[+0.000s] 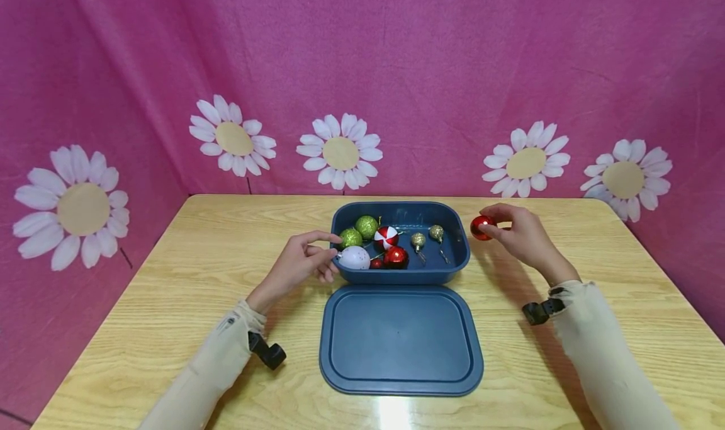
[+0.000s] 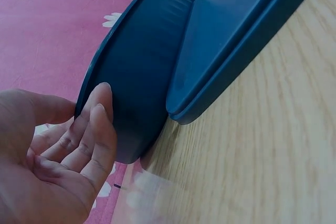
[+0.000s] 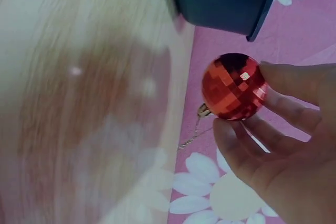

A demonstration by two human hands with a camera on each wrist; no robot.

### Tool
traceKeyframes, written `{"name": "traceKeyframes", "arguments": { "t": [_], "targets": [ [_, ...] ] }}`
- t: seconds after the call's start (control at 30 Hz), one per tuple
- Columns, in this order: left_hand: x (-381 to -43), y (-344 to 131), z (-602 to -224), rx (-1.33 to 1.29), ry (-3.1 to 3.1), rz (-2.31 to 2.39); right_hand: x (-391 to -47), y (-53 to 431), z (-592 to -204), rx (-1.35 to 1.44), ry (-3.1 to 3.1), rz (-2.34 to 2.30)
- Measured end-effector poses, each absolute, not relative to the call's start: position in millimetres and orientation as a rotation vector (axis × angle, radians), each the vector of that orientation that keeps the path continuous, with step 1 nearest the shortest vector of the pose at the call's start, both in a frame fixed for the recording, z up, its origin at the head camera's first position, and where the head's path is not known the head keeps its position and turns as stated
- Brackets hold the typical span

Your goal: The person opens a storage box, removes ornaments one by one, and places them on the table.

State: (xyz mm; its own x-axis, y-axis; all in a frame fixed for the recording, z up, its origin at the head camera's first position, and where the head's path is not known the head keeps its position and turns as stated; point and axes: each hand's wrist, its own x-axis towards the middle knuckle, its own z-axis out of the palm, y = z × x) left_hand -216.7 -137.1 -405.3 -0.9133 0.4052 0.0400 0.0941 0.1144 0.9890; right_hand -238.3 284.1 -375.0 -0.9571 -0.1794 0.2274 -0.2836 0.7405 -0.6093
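My left hand (image 1: 306, 257) is at the left end of a dark blue plastic box (image 1: 419, 276); some of its digits reach the rim, and the other fingers (image 2: 100, 129) bend against the outer wall. Close by inside lies a white speckled bauble (image 1: 355, 258), with two green glitter baubles (image 1: 367, 227) behind it. To the right of the box, my right hand (image 1: 523, 238) pinches a shiny red faceted bauble (image 3: 233, 87) between thumb and fingers, raised over the table. Its gold cap and string hang free in the right wrist view.
The box also holds a red-and-white striped bauble (image 1: 386, 237), a red bauble (image 1: 396, 257), a tiny red ball (image 1: 376, 263) and two small gold ornaments (image 1: 418, 241). A matching lid (image 1: 402, 342) lies flat in front. Behind the wooden table (image 1: 226, 228) hangs a pink flowered cloth (image 1: 396, 71).
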Motion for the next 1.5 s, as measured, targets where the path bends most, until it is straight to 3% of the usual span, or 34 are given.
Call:
{"name": "traceKeyframes", "arguments": {
  "t": [0.8,1.5],
  "targets": [
    [-218.0,-137.4,-407.2,0.515,2.156,1.871,-240.5,297.1,-386.0,0.422,-2.904,0.841],
    [-217.8,-138.4,-406.7,0.495,2.162,1.863,-229.8,276.4,-357.8,0.519,-2.841,0.808]
  ]
}}
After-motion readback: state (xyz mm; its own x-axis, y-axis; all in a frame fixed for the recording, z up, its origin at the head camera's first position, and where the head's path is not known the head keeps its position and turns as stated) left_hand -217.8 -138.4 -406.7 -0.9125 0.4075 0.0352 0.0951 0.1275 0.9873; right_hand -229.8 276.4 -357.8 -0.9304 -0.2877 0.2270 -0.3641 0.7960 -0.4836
